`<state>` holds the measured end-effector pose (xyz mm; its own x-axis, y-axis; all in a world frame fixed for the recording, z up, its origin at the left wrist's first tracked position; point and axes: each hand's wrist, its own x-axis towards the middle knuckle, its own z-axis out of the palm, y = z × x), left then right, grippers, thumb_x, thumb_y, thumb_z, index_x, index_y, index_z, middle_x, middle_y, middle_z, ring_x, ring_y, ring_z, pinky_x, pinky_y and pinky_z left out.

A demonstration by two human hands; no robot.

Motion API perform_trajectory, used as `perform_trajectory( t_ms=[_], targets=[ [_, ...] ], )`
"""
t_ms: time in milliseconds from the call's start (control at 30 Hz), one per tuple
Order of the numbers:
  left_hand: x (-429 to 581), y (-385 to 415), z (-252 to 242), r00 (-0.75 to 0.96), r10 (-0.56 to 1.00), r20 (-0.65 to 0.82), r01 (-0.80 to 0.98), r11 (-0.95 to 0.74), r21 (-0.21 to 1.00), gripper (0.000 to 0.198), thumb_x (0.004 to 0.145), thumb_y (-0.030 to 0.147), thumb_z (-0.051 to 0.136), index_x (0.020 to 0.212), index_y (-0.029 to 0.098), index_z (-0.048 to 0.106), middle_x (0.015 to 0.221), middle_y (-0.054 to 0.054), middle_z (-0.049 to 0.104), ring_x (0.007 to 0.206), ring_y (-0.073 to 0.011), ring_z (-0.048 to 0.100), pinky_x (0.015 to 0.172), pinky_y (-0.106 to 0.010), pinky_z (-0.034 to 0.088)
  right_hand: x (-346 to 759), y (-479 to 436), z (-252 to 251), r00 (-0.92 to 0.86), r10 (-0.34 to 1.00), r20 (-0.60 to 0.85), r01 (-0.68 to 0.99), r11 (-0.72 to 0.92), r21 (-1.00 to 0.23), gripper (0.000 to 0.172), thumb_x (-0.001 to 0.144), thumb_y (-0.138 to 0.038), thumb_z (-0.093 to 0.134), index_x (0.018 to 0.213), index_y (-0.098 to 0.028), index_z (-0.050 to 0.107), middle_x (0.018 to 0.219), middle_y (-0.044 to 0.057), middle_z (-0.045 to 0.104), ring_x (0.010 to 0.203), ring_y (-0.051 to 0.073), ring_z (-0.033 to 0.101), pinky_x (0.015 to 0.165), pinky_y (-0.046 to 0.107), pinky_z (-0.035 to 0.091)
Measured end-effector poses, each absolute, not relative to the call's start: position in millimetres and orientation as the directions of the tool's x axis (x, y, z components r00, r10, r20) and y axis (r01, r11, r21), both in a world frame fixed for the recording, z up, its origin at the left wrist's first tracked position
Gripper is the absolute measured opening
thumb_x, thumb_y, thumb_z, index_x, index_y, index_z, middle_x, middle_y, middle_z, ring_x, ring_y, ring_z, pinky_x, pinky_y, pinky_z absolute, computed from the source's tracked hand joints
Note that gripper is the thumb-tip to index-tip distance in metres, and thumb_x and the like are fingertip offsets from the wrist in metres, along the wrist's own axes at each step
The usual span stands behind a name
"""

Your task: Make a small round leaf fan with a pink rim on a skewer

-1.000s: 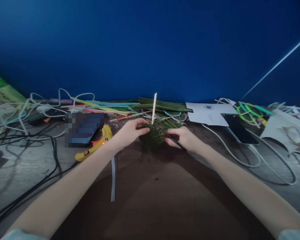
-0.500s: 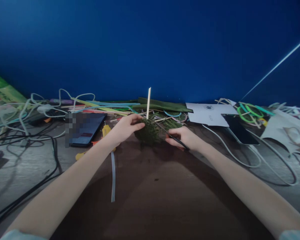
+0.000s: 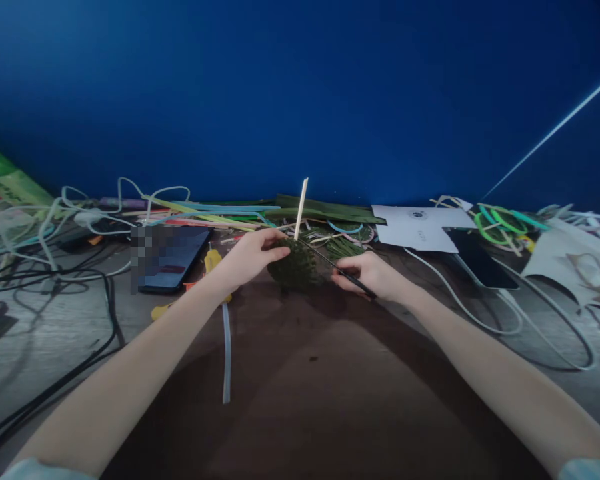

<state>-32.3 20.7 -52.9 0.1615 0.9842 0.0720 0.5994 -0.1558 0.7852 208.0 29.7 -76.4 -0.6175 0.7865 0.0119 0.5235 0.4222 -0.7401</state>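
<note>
At the far middle of the dark wooden counter [image 3: 330, 400], clasped a round dark-green ball of woven leaf [image 3: 296, 268] from its left side with the left hand [image 3: 250, 257], thumb laid over the top and fingers curled behind. Could not tell whether resting on the counter or raised a little. Saw a thin pale wooden stick [image 3: 301, 208] standing out of the top of the ball, almost upright, leaning slightly to the right. Just to the right of the ball, pinched a slim black pointed tool [image 3: 341, 272] between thumb and fingers of the right hand [image 3: 374, 275]; laid its long axis up and to the left, tip at the ball near the foot of the stick. Found bare counter only toward the body. Behind the ball, met flat green leaf strips [image 3: 325, 211]; beside the left wrist, a yellow glue gun [image 3: 211, 260]; to the right, well apart, a white cable [image 3: 480, 323].
</note>
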Motion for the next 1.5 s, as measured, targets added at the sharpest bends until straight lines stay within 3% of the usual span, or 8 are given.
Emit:
perform_trajectory(
  t_ms=[333,567,967,1233,1500],
  targets=[
    [-38.5,26.0,-60.3,0.218,0.971,0.098,0.577,-0.209,0.790,0.026,0.074,0.038,0.057,0.092,0.019,0.060,0.098,-0.005,0.065,0.093,-0.0220,0.058,0.085,-0.036,0.042,208.8,31.9,-78.2,-0.627,0.777,0.044,0.524,0.464,-0.714,0.020,0.077,-0.031,0.053,0.064,-0.016,0.053,0.053,-0.003,0.045,0.046,0.007,0.036,0.048,0.023,0.028],
    [-36.6,24.5,-57.8,0.213,0.973,0.093,0.624,-0.208,0.753,0.026,0.074,0.036,0.057,0.092,0.018,0.061,0.094,-0.004,0.065,0.090,-0.0212,0.058,0.083,-0.035,0.042,209.0,30.3,-76.0,-0.630,0.776,-0.033,0.524,0.394,-0.755,0.022,0.079,-0.034,0.051,0.066,-0.016,0.053,0.046,-0.005,0.042,0.040,0.007,0.035,0.046,0.023,0.028],
    [-38.2,24.8,-59.1,0.224,0.970,0.097,0.600,-0.216,0.770,0.025,0.075,0.036,0.056,0.092,0.019,0.061,0.094,-0.004,0.065,0.089,-0.0209,0.059,0.081,-0.034,0.043,207.8,32.5,-78.5,-0.642,0.766,0.042,0.527,0.480,-0.702,0.022,0.078,-0.032,0.051,0.064,-0.015,0.053,0.053,-0.003,0.044,0.047,0.007,0.036,0.049,0.022,0.029],
    [-37.9,23.8,-57.6,0.252,0.962,0.109,0.618,-0.246,0.747,0.023,0.075,0.036,0.056,0.089,0.019,0.061,0.091,-0.002,0.065,0.087,-0.0198,0.059,0.080,-0.032,0.042,208.4,30.0,-75.8,-0.635,0.770,-0.064,0.537,0.380,-0.753,0.020,0.079,-0.031,0.050,0.067,-0.016,0.054,0.043,-0.006,0.042,0.037,0.006,0.035,0.043,0.022,0.027],
    [-33.6,21.3,-51.9,0.236,0.967,0.100,0.647,-0.233,0.726,0.018,0.074,0.032,0.057,0.086,0.019,0.062,0.089,-0.003,0.066,0.083,-0.0192,0.059,0.079,-0.031,0.043,208.1,31.3,-76.8,-0.645,0.764,-0.010,0.545,0.450,-0.708,0.022,0.079,-0.032,0.051,0.065,-0.016,0.054,0.048,-0.005,0.044,0.041,0.006,0.035,0.047,0.022,0.027]
  ],
)
